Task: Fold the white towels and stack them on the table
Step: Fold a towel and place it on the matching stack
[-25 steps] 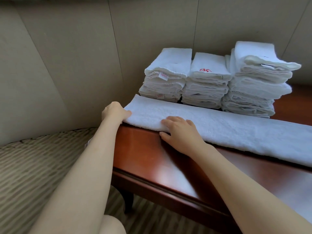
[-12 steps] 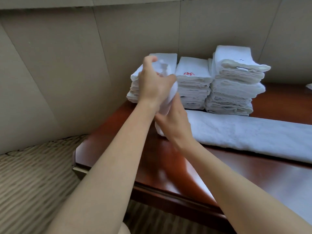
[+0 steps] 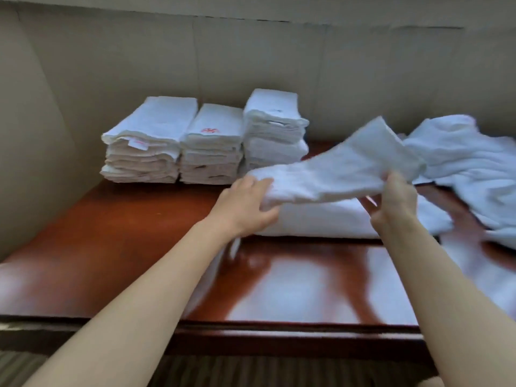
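Grip: left hand (image 3: 245, 208) and right hand (image 3: 396, 202) each pinch the towel (image 3: 335, 169).
Risk: folded layers may slip askew (loose cloth) beside the stacks (image 3: 206, 143).

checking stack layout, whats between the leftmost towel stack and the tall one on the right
In the head view, a third folded stack, its top towel marked in red, sits between the leftmost stack and the tall stack.

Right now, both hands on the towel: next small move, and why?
Probably lay the lifted half down flat. The left hand and right hand hold the folded-over flap of the towel above its lower layer on the table, so the fold is not yet closed.
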`<state>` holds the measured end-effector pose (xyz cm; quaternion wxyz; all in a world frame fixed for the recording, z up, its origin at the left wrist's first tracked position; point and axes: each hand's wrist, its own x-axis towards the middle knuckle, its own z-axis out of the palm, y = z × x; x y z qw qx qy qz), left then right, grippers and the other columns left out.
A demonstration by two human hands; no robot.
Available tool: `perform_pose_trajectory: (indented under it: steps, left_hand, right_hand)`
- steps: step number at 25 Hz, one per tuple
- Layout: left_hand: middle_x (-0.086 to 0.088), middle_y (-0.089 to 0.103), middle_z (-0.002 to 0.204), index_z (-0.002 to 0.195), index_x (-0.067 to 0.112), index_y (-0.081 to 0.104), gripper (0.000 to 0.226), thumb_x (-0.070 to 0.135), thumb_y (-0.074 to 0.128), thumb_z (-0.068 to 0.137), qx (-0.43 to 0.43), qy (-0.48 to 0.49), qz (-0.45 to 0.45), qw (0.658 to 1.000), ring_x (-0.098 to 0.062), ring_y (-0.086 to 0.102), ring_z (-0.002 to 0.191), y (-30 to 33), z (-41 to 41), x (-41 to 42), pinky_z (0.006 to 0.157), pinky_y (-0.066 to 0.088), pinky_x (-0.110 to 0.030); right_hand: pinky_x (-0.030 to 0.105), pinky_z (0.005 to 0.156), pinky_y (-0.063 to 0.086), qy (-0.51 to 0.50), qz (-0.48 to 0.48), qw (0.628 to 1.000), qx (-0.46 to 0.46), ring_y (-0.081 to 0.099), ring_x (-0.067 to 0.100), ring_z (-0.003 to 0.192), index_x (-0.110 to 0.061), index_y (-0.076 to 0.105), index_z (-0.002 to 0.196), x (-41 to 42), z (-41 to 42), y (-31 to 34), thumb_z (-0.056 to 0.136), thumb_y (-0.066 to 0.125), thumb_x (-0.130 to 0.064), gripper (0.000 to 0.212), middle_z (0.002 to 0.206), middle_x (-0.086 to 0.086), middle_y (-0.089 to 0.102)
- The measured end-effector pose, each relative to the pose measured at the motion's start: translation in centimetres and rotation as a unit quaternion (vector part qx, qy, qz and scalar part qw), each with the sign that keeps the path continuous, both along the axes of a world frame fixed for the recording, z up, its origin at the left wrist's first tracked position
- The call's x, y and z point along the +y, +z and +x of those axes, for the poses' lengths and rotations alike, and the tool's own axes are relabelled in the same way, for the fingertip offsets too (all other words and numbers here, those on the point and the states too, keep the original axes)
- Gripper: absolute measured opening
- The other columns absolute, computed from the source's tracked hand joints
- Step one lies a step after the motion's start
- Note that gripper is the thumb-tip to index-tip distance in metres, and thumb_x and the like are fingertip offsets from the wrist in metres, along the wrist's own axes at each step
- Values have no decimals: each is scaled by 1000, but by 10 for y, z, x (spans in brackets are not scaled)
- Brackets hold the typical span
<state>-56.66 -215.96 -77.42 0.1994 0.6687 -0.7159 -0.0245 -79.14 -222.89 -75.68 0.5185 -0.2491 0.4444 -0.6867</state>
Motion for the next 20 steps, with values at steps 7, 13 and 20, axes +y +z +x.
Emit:
perform_pose_trajectory:
  steps: [7, 13, 20]
  left_hand:
    - [-16, 27, 146, 143, 21, 39, 56, 21, 56, 90, 51, -8, 25, 998, -32, 30, 136, -28, -18, -6, 113, 25, -36]
    - [-16, 28, 143, 146, 27, 35, 65, 4, 49, 86, 48, 38, 47, 997, -35, 38, 128, -34, -22, -3, 107, 32, -35]
    - [-21, 46, 131, 147, 33, 29, 67, 18, 52, 85, 50, 45, 116, 991, -36, 45, 121, -28, -30, -11, 101, 38, -32]
  right_hand:
    - [36, 70, 54, -21, 66, 993, 93, 59, 23, 97, -6, 52, 124, 12, -89, -37, 90, 47, 2, 35, 105, 8, 60]
    - [34, 84, 52, -88, -32, 980, 178, 58, 21, 102, -9, 52, 119, -16, -100, -29, 82, 47, 3, 39, 103, 3, 57]
    - [22, 98, 24, -158, 41, 850, 501, 36, 29, 129, -5, 37, 139, -9, -118, -50, 87, 45, 3, 54, 142, 21, 35]
